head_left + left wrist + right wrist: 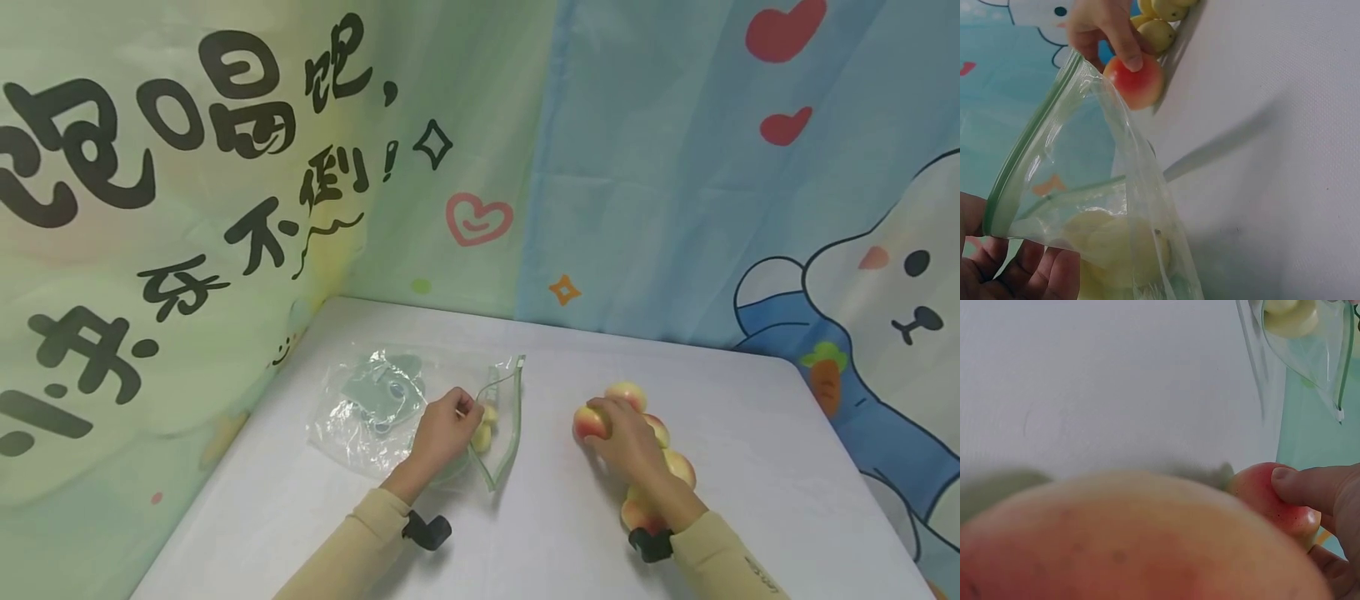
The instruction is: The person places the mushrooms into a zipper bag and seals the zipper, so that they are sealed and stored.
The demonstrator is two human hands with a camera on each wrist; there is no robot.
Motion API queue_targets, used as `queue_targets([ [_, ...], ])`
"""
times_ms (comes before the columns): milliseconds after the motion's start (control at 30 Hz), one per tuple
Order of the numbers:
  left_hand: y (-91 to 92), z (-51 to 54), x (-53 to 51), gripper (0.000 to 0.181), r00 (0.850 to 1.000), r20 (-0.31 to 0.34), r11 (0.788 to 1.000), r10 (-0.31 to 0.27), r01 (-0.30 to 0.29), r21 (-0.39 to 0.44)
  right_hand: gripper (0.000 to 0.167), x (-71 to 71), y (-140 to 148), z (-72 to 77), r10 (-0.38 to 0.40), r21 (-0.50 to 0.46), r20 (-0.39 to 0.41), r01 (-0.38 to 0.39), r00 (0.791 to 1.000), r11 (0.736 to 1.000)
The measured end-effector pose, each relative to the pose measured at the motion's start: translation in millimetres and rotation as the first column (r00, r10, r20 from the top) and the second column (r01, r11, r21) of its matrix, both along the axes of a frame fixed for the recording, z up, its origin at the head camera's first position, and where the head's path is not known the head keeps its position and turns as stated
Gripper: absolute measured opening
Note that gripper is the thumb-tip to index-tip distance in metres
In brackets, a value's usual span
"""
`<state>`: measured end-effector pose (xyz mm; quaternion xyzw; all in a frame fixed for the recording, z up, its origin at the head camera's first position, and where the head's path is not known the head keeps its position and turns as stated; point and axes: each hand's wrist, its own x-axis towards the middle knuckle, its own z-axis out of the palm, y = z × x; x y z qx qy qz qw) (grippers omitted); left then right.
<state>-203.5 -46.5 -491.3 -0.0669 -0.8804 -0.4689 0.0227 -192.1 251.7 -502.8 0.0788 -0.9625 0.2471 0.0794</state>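
1. I see a pale tabletop [555, 533] before a printed backdrop [630, 167]; the clear bag [337, 417] is my landmark.
2. The right hand [626, 433] pinches a red-blushed peach [590, 423] right of the bag; the left hand [442, 429] pinches the bag's mouth.
3. If the left pinch slackens, I'd expect the thin film to sag; a peach meeting it could snag.
4. Other peaches [680, 468], right of the bag under the wrist, might roll if brushed.
5. Bare tabletop separates bag and pinched peach; back and left edges run near the bag.
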Motion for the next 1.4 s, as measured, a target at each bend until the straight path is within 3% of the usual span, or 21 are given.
queue_targets([
  [233,-0.5,2.2,-0.9,0.014,1.000,-0.008,1.000,0.008,-0.008,-0.006,0.049,0.6,-9,10.6,0.046,-0.046,-0.043,-0.048,0.998,0.998],
  [467,-1.6,2.8,-1.0,0.016,1.000,-0.008,1.000,0.002,-0.002,0.004,0.050,8.1,-37,22.1,0.086,-0.121,-0.075,-0.095,0.993,0.988],
  [800,-1.9,3.1,0.1,0.016,1.000,0.012,1.000,0.020,-0.020,-0.006,0.054,21.4,-77,5.8,0.087,-0.256,-0.089,-0.107,0.992,0.961],
  [967,-1.2,4.9,1.2,0.013,0.999,0.004,0.999,0.037,-0.037,-0.019,0.054,27.7,-94,-2.7,0.110,-0.332,-0.102,-0.138,0.989,0.933],
  [1100,-1.0,6.3,1.7,0.012,0.999,-0.007,0.999,0.040,-0.040,-0.014,0.057,27.5,-103,-4.3,0.114,-0.399,-0.108,-0.148,0.988,0.905],
  [1400,-0.5,10.1,4.0,0.011,0.999,-0.009,0.999,0.042,-0.042,0.015,0.062,21.2,-114,-10.3,0.128,-0.444,-0.115,-0.166,0.985,0.881],
])
